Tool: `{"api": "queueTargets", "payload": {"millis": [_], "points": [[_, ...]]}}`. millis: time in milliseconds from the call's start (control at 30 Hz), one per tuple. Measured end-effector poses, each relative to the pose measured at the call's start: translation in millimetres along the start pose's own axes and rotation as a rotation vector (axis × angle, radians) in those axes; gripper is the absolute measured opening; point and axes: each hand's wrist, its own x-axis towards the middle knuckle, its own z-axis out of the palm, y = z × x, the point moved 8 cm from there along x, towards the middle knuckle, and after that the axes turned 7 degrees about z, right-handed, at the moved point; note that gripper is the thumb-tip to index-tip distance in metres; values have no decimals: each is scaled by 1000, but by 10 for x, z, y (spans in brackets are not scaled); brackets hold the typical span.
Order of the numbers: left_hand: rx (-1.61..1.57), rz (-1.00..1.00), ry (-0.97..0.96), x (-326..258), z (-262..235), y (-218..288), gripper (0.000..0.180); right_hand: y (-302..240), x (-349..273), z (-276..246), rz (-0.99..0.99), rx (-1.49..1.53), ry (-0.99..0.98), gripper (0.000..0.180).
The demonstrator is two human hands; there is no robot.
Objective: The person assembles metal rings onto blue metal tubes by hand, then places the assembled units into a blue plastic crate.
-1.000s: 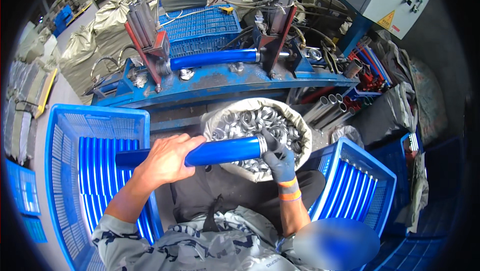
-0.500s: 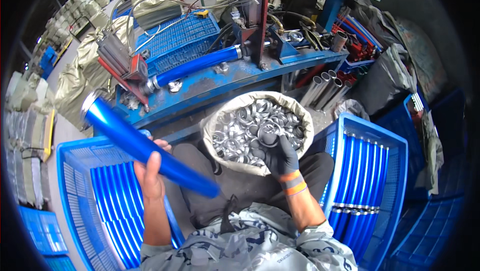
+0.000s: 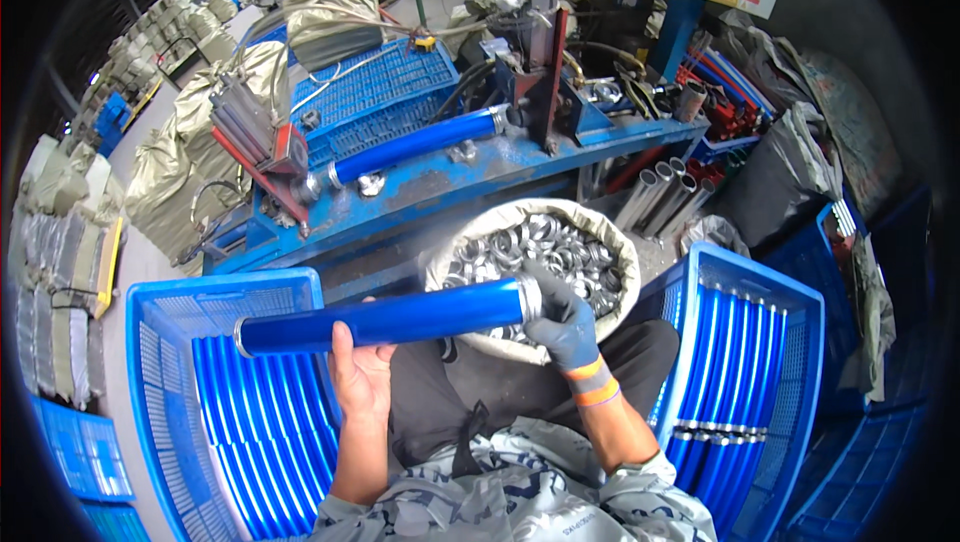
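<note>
A shiny blue tube (image 3: 430, 320) lies nearly level across my lap. My bare left hand (image 3: 362, 367) is closed round its middle from below, the thumb on the near side. At the tube's right end sits a silver metal ring (image 3: 530, 298). Gripping that ring is my right hand (image 3: 562, 322), in a dark grey glove with an orange-striped cuff. Another silver ring (image 3: 241, 337) caps the tube's left end. Just beyond my right hand stands a round pale sack (image 3: 632, 272) full of loose metal rings (image 3: 580, 252).
Blue crates hold rows of blue tubes at my left (image 3: 140, 362) and right (image 3: 812, 342). Ahead runs a blue metal bench (image 3: 420, 182) with another blue tube (image 3: 415, 145) between its end fixtures. Bare metal tubes (image 3: 655, 192) stand under its right end.
My left hand has swung the tube from a steep slant to nearly level, its right end now at my right hand. My right hand has come from the sack's rings onto that end.
</note>
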Motion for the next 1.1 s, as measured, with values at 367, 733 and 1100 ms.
{"api": "queueTargets", "payload": {"millis": [367,733,1100], "points": [[81,16,-14,177,-123,-62,52,62,212,55,-12,-109,-14,87],[-149,-37,204,466,-845,-10,72,-20,2123,162,-149,-287,1,71],[-85,102,303,525,-1521,712,52,330,4827,699,-509,-2108,235,73]]}}
